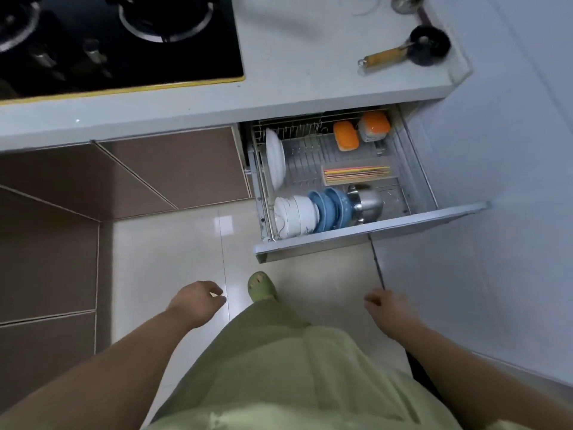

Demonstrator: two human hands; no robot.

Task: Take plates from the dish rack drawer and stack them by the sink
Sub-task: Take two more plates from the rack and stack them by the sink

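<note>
Both empty hands' fingers curl loosely over tiled floor before open drawer.

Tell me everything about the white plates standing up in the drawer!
The white plates look like smooth glazed ceramic, round and plain. A few stand on edge, packed close together, in the wire rack at the left side of the open drawer, just under the counter edge. How many there are is hard to tell. They lean slightly and rest in the rack's slots. White bowls sit nearer the drawer front, apart from them. Neither hand touches the plates.
</note>
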